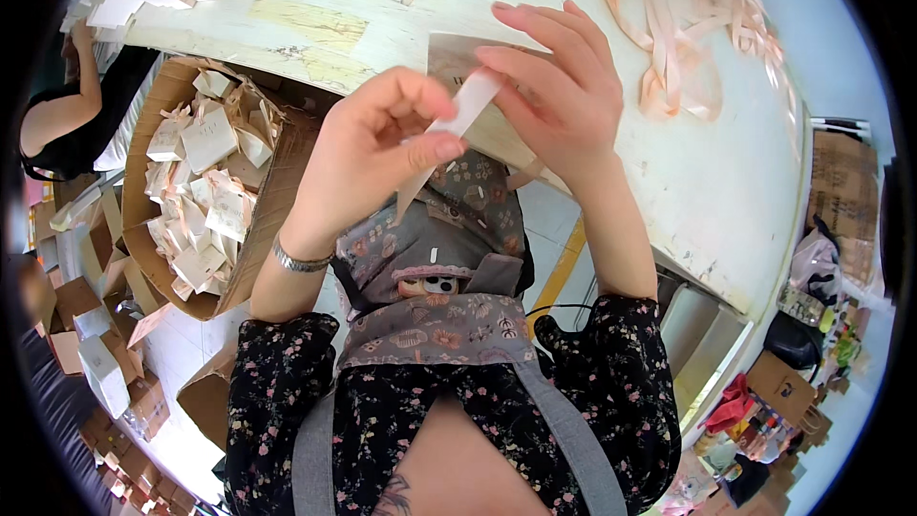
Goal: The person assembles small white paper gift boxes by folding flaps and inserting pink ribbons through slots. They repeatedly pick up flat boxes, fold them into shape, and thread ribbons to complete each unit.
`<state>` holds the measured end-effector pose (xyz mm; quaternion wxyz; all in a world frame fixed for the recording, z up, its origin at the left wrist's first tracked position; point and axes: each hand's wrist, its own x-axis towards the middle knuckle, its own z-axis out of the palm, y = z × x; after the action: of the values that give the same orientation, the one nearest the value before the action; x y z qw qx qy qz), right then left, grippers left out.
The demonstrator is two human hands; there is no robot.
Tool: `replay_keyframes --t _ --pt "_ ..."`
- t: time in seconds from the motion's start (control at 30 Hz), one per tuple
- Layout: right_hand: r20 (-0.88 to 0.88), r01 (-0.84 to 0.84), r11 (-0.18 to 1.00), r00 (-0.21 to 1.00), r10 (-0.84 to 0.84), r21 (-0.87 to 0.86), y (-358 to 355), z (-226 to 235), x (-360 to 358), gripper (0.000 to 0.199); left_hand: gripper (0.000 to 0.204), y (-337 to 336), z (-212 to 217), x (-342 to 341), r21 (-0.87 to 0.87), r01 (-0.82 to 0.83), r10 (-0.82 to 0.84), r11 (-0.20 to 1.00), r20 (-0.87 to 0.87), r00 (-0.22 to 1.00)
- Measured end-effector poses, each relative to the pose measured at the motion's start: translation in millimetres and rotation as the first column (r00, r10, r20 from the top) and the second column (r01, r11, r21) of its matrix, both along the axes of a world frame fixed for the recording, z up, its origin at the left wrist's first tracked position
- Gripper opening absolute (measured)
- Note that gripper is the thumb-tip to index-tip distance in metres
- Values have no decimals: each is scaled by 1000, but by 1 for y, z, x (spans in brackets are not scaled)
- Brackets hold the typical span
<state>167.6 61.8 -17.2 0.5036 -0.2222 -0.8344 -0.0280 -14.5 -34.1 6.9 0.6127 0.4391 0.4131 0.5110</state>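
My left hand (pixel 377 148) and my right hand (pixel 564 86) meet over the edge of a white table (pixel 726 182). Between their fingertips they pinch a narrow white paper strip (pixel 468 105). A beige card or flat piece of paper (pixel 449 57) lies under my right hand's fingers; whether the strip is part of it I cannot tell. A metal bracelet (pixel 301 261) circles my left wrist. Below the hands hangs my floral apron with a pocket (pixel 439 258).
A cardboard box (pixel 267 220) at the left holds several small white folded boxes with ribbons (pixel 205 191). Peach ribbons (pixel 678 38) lie piled at the table's far right. White cards (pixel 134 0) sit top left. Another person's arm (pixel 72 105) shows at far left. Small cartons (pixel 100 363) litter the floor.
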Motion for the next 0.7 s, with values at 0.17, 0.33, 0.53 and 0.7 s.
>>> replay_keyframes --t 0.17,0.33,0.53,0.7 --pt "-129 -15 970 992 -17 -242 -8 10 7 22 14 21 -16 12 50 -12 24 999 -232 972" --pt "-405 -222 762 912 -58 -609 -7 7 6 14 12 43 -31 40 606 -203 476 769 -331 815" --pt "-454 -333 613 889 -48 -717 3 8 8 19 8 55 -33 50 545 -244 389 802 -166 906" --pt "-140 130 901 969 -204 -415 -15 -4 36 23 8 52 -23 59 353 -409 429 842 22 903"
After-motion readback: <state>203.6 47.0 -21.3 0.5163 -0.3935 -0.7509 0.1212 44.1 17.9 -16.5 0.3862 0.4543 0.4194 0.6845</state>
